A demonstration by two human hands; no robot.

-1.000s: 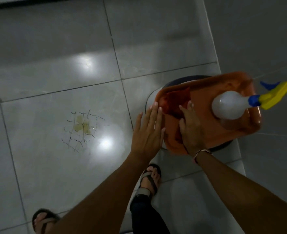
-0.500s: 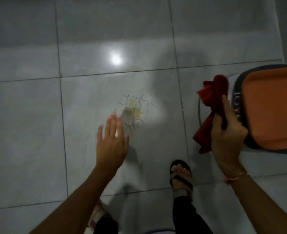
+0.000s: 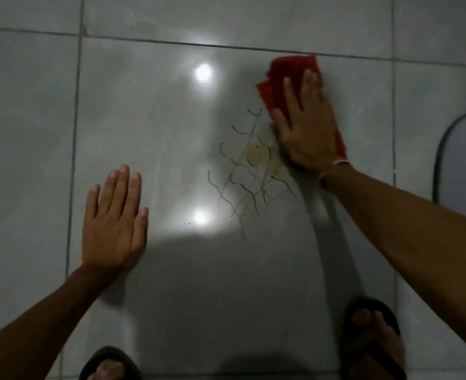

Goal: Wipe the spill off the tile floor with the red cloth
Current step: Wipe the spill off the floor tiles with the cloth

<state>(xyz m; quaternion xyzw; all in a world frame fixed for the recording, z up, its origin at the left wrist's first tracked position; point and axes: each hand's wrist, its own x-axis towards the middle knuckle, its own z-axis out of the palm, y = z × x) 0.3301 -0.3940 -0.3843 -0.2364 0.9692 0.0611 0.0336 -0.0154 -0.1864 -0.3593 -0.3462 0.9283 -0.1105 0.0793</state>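
A: State the position of the red cloth point(image 3: 286, 78).

B: The red cloth lies flat on the tile floor point(image 3: 144, 119), on the large centre tile, with its far edge at the grout line. The right hand point(image 3: 305, 133) rests on top of it, palm down and fingers stretched out. The hand presses the cloth; it does not grip it. Cloth shows beyond the fingertips and along the outer side of the wrist.

A: State the position of the spill point(image 3: 262, 152).

B: The spill is a yellowish patch on the same tile, just beside the thumb side of the right hand. The near edge of the cloth and the heel of the hand touch its right margin. Thin dark lines point(image 3: 240, 187) cross the patch and spread toward the person. Most of the patch is uncovered.

A: State the condition of the left hand point(image 3: 113, 220).

B: The left hand is fully open, fingers together, palm toward the floor, and holds nothing. It is well apart from the spill, to the left. Whether it touches the tile cannot be determined.

A: List other items in view.

B: Two sandalled feet, one at bottom left point(image 3: 108, 364) and one at bottom right point(image 3: 374, 341). Two bright light reflections point(image 3: 203, 72) on the tile. A dark-rimmed curved object point(image 3: 451, 149) at the right edge; its type cannot be determined.
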